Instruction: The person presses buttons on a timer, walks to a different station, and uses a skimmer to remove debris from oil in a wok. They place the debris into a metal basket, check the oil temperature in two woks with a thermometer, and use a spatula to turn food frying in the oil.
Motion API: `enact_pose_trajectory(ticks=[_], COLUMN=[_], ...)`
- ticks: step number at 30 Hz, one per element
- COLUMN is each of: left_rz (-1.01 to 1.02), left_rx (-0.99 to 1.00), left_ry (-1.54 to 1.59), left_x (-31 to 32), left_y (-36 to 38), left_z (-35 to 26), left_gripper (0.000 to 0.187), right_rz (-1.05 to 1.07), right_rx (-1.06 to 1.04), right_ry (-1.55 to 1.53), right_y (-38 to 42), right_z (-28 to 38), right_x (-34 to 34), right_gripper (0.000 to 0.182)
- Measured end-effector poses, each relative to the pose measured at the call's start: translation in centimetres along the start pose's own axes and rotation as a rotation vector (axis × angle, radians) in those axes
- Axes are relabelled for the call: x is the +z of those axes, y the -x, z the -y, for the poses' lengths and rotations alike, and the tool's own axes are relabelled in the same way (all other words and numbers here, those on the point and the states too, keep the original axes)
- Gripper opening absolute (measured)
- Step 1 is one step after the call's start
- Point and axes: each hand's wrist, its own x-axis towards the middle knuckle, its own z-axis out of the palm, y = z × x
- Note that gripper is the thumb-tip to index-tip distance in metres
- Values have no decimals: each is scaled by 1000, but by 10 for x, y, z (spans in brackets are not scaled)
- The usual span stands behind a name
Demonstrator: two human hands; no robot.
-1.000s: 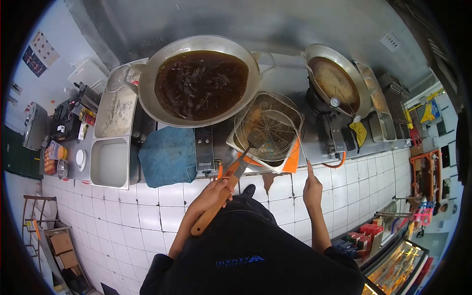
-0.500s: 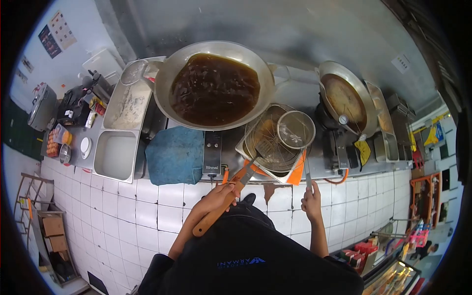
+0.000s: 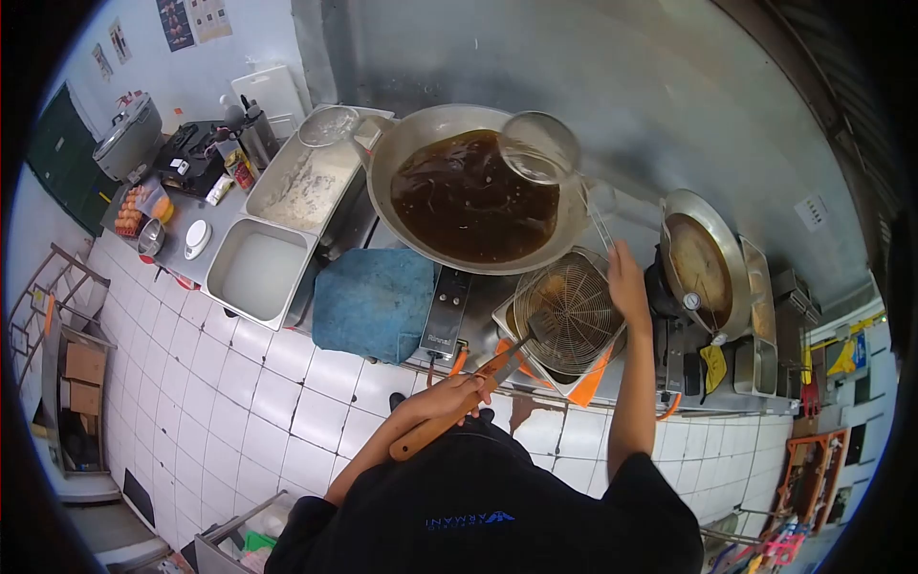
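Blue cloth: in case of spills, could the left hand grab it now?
Probably not while full: the left hand grips a wooden-handled spatula, though the blue cloth lies nearby, uncovered.

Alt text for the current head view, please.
Right hand holding a long-handled strainer over a wok of dark liquid; left hand gripping a wooden-handled spatula, its blade over a round wire skimmer. Blue cloth nearby.

"Rinnai" on stove (image 3: 447, 311), "ARMANI" on shirt (image 3: 478, 497)
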Motion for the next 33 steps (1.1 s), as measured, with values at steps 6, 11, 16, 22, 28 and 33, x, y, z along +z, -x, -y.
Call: enact_pose_trajectory(ticks=[6,11,16,22,28,33], left_rz=[-7,-20,-35,-44,-42,-56], left_rx=[4,-8,-6,-41,-36,-37], left_ry=[16,-2,8,10,17,20], left_x=[5,6,9,11,10,12], left_y=[0,2,6,12,2,1], left_z=[3,-1,-6,-14,0,1], left_gripper=[49,49,49,49,49,48], right_rz=[260,284,295,679,1044,1457], right_rx=[76,33,76,-136,-275,428], right_ry=[180,309,409,443,-2,-37], right_y=[-150,-209,-213,-197,-194,-179], right_z=[-4,-46,-53,-48,-91,-5], right_x=[66,100,105,83,78,22], right_gripper=[25,27,31,24,20,20])
